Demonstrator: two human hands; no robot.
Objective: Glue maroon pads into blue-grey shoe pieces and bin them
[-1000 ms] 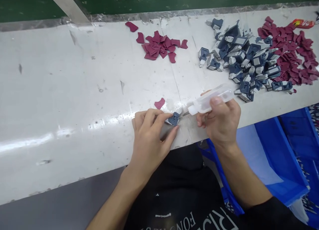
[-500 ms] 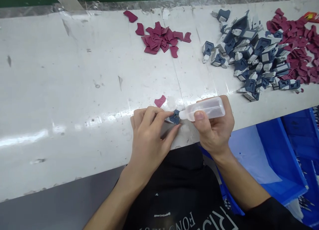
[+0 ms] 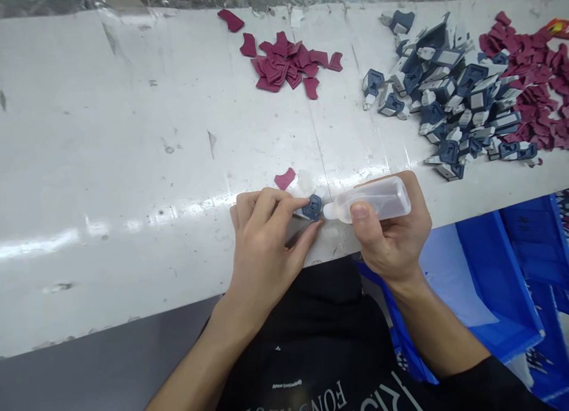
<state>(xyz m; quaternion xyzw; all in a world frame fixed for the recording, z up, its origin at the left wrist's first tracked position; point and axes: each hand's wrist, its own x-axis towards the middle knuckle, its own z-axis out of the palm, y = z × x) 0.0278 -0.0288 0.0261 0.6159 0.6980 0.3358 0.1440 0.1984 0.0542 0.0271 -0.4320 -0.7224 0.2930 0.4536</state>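
Near the table's front edge, my left hand (image 3: 271, 236) pinches a small blue and white part (image 3: 313, 208) between thumb and fingers, its recessed blue face turned up. My right hand (image 3: 395, 233) is wrapped round a translucent squeeze bottle (image 3: 377, 198), tilted nearly level. The bottle's white nozzle (image 3: 329, 211) points left, just right of the blue part, with a small gap between them. Just beyond my left fingers a single maroon piece (image 3: 285, 178) lies flat on the white table (image 3: 133, 162).
A small pile of maroon pieces (image 3: 284, 64) lies at the table's back middle. Right of it are a heap of blue and white parts (image 3: 466, 82) and a larger maroon pile (image 3: 533, 111). Blue bins (image 3: 502, 268) stand below the table at the right.
My right hand has drawn the bottle slightly to the right, so its nozzle is now off the blue part. My left hand still holds the part in nearly the same place.
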